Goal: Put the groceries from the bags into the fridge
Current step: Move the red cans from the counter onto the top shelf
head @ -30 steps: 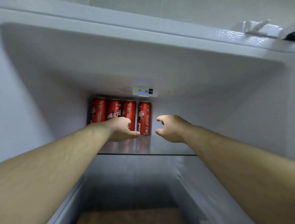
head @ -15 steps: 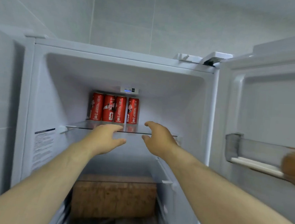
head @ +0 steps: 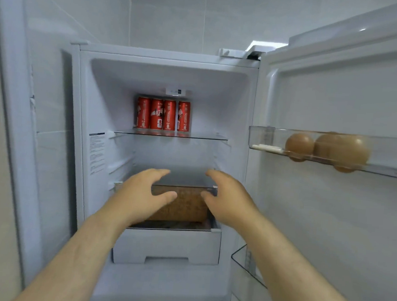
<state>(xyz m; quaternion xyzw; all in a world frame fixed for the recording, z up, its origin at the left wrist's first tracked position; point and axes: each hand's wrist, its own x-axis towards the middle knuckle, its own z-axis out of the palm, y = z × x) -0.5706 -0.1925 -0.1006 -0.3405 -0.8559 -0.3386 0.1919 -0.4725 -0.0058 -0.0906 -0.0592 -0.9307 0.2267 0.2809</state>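
Note:
The white fridge (head: 81, 122) stands open in front of me. Several red cans (head: 163, 117) stand in a row at the back of its top glass shelf (head: 205, 138). A brown box (head: 186, 205) lies under the lower glass shelf. My left hand (head: 142, 193) and my right hand (head: 227, 197) hover side by side in front of that lower shelf, fingers relaxed and spread, holding nothing. Both are well below and in front of the cans.
The fridge door (head: 330, 208) is swung open on the right. Its clear door bin (head: 260, 138) holds brown eggs (head: 299, 144). A white drawer (head: 168, 245) sits below the box. A second door bin (head: 243, 265) is lower right. A tiled wall rises behind.
Both hands have drawn back out of the top shelf and dropped to the lower shelf level. The view has pulled away from the fridge, showing the door and eggs.

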